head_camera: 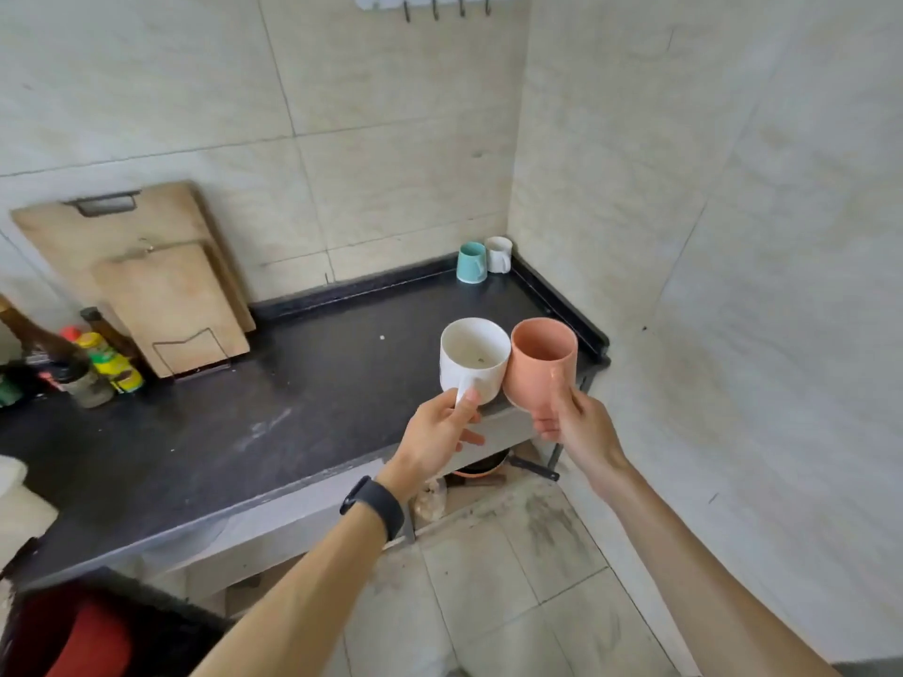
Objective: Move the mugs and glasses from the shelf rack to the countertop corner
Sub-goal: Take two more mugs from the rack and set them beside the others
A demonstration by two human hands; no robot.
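Pale tiled walls meet in a corner above a dark countertop [303,383] that we stand before; a white hook rail [440,0] is cut off by the upper edge of the view, and at the lower left a red and black shape is too blurred for us to name. Our left hand [440,432] grips the handle of a white mug [473,361], thumb pressed on the handle's top; our right hand [571,422] is closed round the lower part of an orange cup [541,364], and its handle, if it has one, is hidden under our fingers. Both vessels are held in the air over the counter's front right part, touching side by side; each long axis runs near upright, mouths up and tipped slightly toward us, so we see inside the white mug, where a small dark speck lies at the bottom. In the far corner of the counter stand 2 more vessels, a teal mug [471,262] and a white mug [499,254] just beside it, both upright. 2 wooden cutting boards [156,280] lean on the back wall at the left; several bottles [93,364] crowd the left edge, partly cut off. Under the counter an orange pan [481,469] is mostly hidden. A black band [374,503] wraps our left wrist.
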